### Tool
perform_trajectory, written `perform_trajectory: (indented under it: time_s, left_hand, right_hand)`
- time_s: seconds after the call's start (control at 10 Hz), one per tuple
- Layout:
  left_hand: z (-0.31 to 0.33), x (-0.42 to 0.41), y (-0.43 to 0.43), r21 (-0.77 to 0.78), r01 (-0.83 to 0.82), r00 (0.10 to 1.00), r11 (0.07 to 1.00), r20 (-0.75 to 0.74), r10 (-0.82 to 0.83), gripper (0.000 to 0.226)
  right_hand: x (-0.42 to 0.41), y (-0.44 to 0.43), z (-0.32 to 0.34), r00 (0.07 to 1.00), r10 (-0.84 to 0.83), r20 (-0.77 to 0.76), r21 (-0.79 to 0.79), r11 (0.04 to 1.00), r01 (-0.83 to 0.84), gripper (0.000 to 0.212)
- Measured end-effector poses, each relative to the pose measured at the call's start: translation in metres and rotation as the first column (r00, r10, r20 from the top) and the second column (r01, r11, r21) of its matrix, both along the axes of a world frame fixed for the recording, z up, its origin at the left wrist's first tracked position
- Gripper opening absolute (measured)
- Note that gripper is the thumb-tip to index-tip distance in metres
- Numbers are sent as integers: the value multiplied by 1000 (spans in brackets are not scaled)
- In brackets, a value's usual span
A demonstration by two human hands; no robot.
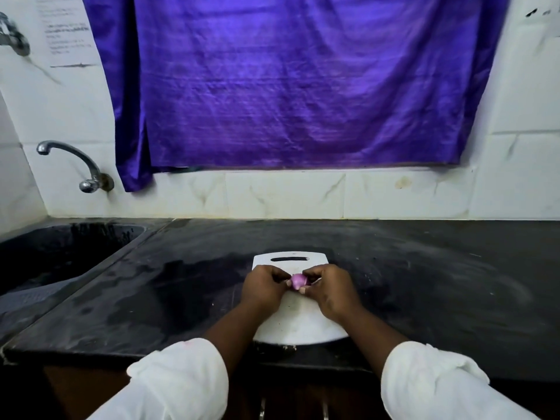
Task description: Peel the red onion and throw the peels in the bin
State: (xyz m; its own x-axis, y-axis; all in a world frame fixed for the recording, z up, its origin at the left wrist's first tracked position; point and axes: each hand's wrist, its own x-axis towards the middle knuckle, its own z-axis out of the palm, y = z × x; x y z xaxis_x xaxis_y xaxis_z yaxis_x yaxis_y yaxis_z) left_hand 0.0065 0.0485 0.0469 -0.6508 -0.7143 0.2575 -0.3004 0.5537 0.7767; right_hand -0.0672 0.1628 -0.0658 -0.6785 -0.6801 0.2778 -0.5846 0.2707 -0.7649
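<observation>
A small pink-purple red onion [298, 281] is held between both hands just above the white cutting board [300, 324]. My left hand [263, 287] grips it from the left with fingers curled. On the other side, my right hand [328, 291] pinches it with its fingertips. Most of the onion is hidden behind the fingers. No bin is in view.
The board lies on a dark stone counter [424, 283]. A dark sink [57, 253] sits at the left under a wall tap [75, 165]. A purple curtain [288, 86] hangs on the tiled wall behind. Small scraps lie at the counter's front edge [285, 348].
</observation>
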Motion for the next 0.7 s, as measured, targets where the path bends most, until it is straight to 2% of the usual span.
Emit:
perform_trajectory:
  time_s: [0.1, 0.2, 0.3, 0.4, 0.5, 0.6, 0.7]
  left_hand:
    - [-108, 48, 5, -2, -45, 993, 999, 107, 45, 11]
    - [-116, 42, -4, -18, -58, 996, 998, 71, 59, 14]
    - [-122, 41, -3, -15, -50, 991, 999, 126, 51, 15]
    - [-118, 48, 1, -33, -87, 990, 996, 105, 90, 24]
    - [-117, 61, 1, -55, -78, 990, 995, 109, 84, 35]
    - [-113, 75, 8, -124, -18, 990, 992, 136, 35, 40]
    - [-99, 78, 6, -131, -25, 994, 991, 98, 38, 43]
  right_hand:
    - [3, -4, -2, 1000, -21, -13, 19, 1000, 21, 29]
    - [7, -5, -3, 999, -38, -20, 28, 999, 39, 25]
    - [10, -4, 1, 999, -40, 5, 47, 998, 39, 27]
    - [14, 0, 5, 999, -29, 43, 77, 997, 26, 51]
    - [16, 9, 11, 999, -33, 19, 112, 993, 31, 62]
    - [10, 23, 13, 995, -52, -82, 161, 985, 65, 50]
    - [3, 32, 24, 991, -87, -97, 148, 984, 101, 38]
